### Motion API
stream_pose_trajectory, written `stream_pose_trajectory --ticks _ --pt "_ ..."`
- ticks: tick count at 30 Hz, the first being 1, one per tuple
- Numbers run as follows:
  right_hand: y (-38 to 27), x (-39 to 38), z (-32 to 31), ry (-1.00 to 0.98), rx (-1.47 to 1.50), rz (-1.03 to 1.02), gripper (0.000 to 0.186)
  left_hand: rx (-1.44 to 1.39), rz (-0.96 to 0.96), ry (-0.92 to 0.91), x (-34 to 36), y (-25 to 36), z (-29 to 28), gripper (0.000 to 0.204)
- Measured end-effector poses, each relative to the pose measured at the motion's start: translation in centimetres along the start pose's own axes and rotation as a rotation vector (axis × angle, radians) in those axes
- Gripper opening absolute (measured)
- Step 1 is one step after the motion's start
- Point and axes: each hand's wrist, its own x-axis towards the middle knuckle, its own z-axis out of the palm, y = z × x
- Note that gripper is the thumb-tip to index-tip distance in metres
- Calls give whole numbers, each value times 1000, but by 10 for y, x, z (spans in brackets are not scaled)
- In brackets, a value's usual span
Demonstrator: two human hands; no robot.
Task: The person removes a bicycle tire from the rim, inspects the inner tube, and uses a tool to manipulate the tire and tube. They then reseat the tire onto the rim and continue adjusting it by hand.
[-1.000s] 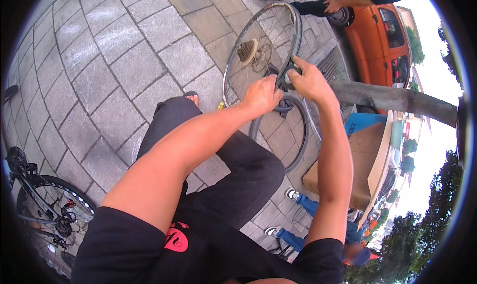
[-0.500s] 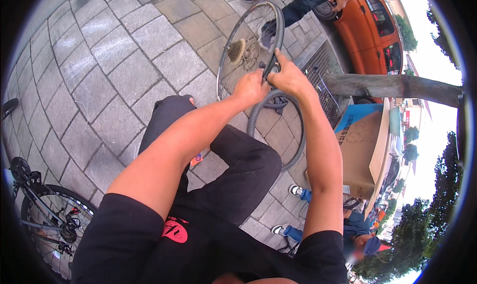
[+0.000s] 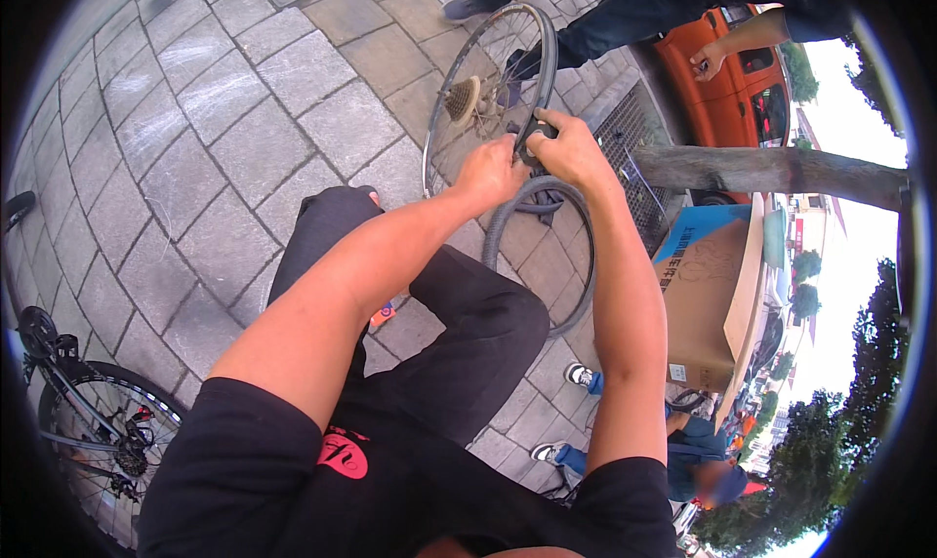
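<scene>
A spoked bicycle wheel [image 3: 547, 65] with a rear cassette [image 3: 459, 99] leans upright in front of me. My left hand [image 3: 493, 173] is closed at the wheel's lower rim. My right hand [image 3: 566, 153] grips a small dark object [image 3: 537, 129] against the rim beside it, its shape mostly hidden by my fingers. A black tire [image 3: 576, 295] lies on the paving just below the wheel, with some dark loose material inside its upper part. My bent knee in dark trousers [image 3: 498, 334] is under my left forearm.
A person's legs [image 3: 605, 26] stand beyond the wheel. A metal grate [image 3: 630, 119], tree trunk [image 3: 781, 173], orange car [image 3: 698, 80] and large cardboard box [image 3: 708, 314] are at the right. A bicycle [image 3: 107, 441] is at lower left; another person [image 3: 698, 460] is at lower right.
The wheel and both my hands have moved slightly left over the last second. The person beyond the wheel has stepped leftward, and that person's hand is now farther right and lower.
</scene>
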Motion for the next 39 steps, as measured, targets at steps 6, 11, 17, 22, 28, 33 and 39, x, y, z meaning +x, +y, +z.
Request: stream_pose_trajectory --ticks 6,11,17,22,28,33,39 --pt "10 -5 7 117 -146 -85 75 -2 -80 -78 3 3 1 37" --pt "-12 -15 0 63 -312 -35 80 14 -43 -57 1 -2 -1 38" --pt "2 -5 -1 42 -328 -82 80 30 -50 -70 4 -3 5 41" --pt "1 -10 4 109 -263 -87 76 40 -55 -81 2 -1 3 46" --pt "-13 -10 4 101 -249 -19 74 41 -35 -63 4 -9 7 45" --pt "-2 -11 7 129 -157 -31 74 17 1 -41 3 -7 6 43" --pt "-1 -12 11 173 -120 -39 72 35 -31 -64 4 -4 6 32"
